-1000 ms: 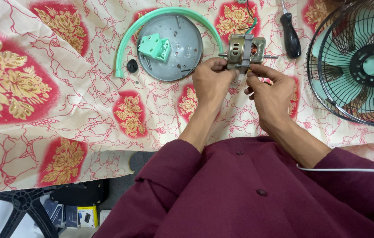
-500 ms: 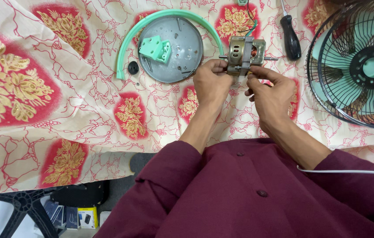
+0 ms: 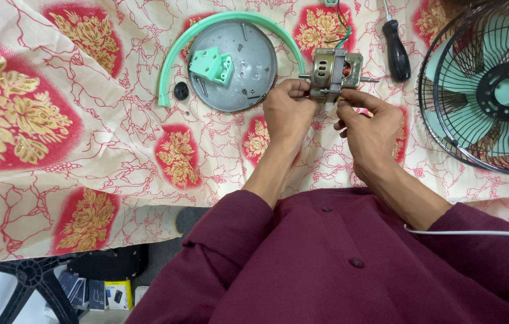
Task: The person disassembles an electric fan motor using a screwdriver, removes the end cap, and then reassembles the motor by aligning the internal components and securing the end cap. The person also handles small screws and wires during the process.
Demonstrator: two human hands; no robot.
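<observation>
Fan motor (image 3: 333, 73), a small metal block with a shaft poking out each side, sits on the floral-clothed bench (image 3: 116, 150) between both hands. Left hand (image 3: 287, 114) fingers close on its lower left edge; right hand (image 3: 371, 129) fingers pinch its lower right corner. Grey round plate (image 3: 248, 78) lies just left, screwdriver (image 3: 396, 48) and fan cage (image 3: 488, 90) right.

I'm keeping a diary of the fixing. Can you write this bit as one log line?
left hand: grips fan motor | right hand: fingers at motor's lower edge | nearby: grey round plate, screwdriver
</observation>
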